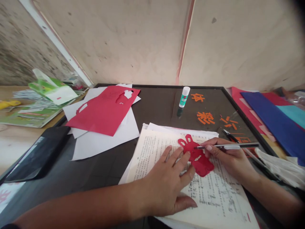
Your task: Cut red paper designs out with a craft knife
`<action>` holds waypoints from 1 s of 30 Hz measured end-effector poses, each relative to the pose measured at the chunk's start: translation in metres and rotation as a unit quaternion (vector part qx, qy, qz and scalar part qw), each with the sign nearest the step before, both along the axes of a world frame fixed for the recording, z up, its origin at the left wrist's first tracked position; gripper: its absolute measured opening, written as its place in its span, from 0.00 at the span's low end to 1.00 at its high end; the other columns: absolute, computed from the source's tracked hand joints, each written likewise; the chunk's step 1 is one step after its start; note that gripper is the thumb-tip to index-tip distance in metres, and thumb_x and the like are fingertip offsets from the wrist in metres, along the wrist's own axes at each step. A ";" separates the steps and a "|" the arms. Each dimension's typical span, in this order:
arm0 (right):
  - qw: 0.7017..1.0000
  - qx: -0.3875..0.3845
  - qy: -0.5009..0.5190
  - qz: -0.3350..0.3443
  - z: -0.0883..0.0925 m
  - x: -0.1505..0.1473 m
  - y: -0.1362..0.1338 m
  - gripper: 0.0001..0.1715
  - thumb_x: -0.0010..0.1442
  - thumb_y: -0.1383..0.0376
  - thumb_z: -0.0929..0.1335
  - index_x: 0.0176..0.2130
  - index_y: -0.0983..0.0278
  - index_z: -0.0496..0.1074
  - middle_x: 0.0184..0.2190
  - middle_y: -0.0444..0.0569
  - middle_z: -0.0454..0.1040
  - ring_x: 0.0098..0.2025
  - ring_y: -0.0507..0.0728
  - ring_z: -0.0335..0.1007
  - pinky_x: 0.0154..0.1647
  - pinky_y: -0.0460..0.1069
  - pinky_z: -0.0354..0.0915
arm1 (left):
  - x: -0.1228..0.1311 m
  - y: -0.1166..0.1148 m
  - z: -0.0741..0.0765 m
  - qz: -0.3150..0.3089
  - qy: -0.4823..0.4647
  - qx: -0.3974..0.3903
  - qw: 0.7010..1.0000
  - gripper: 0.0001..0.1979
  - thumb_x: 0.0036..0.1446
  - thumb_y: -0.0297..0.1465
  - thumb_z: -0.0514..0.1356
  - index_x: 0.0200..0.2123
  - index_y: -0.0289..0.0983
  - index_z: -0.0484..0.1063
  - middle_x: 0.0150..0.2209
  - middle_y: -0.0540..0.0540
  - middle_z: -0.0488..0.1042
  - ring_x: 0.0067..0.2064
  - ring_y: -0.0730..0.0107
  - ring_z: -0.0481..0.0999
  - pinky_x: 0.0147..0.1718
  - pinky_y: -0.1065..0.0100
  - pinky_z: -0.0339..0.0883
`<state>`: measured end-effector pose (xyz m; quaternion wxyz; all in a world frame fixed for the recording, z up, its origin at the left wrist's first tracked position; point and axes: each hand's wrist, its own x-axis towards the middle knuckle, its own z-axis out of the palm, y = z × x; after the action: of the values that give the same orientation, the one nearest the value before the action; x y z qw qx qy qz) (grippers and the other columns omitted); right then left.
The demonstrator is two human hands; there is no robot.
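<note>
A red paper cutout (202,163) shaped like a rabbit, with two looped ears and cut slits, lies on an open printed book (152,159). My left hand (169,178) rests flat on the page, fingers spread, fingertips touching the cutout's left edge. A slim dark and silver pen-shaped craft knife (243,145) is pinched in my right hand (226,157). Its thin tip meets the cutout just below the ears; whether it is cutting there I cannot tell. Handwritten marks cover the lower part of the page.
Red paper with cut holes (102,111) lies over white sheets (107,146) at left, near a black phone (35,156). A glue stick (184,97) stands behind the book. Orange paper characters (205,117), a dark pen (230,135) and blue paper (274,117) are at right.
</note>
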<state>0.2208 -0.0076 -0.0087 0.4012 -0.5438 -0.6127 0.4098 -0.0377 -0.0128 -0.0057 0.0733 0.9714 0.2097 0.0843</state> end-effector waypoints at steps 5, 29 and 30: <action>1.000 0.004 -0.005 0.010 0.002 0.000 -0.001 0.12 0.63 0.55 0.70 0.37 0.60 0.79 0.27 0.44 0.75 0.30 0.51 0.68 0.32 0.46 0.64 | 0.001 0.000 0.001 0.001 0.009 0.002 1.000 0.37 0.66 0.55 0.42 0.63 0.32 0.60 0.66 0.27 0.56 0.66 0.31 0.55 0.63 0.35 0.46; 0.999 0.002 -0.030 0.009 0.003 -0.002 0.000 0.13 0.62 0.54 0.70 0.37 0.60 0.79 0.27 0.45 0.76 0.30 0.52 0.70 0.34 0.46 0.66 | 0.001 0.001 -0.002 -0.001 0.006 -0.010 1.000 0.37 0.66 0.55 0.42 0.64 0.32 0.59 0.67 0.27 0.53 0.67 0.32 0.52 0.63 0.34 0.43; 0.999 0.005 -0.032 0.012 0.003 -0.002 0.000 0.13 0.62 0.54 0.70 0.37 0.60 0.79 0.27 0.45 0.76 0.30 0.52 0.71 0.34 0.47 0.67 | 0.001 0.001 -0.002 -0.001 0.004 -0.013 1.000 0.37 0.66 0.55 0.42 0.64 0.32 0.59 0.67 0.28 0.53 0.68 0.32 0.52 0.63 0.34 0.43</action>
<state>0.2186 -0.0076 -0.0060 0.3791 -0.5477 -0.6333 0.3940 -0.0364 -0.0121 -0.0081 0.0850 0.9710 0.2099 0.0774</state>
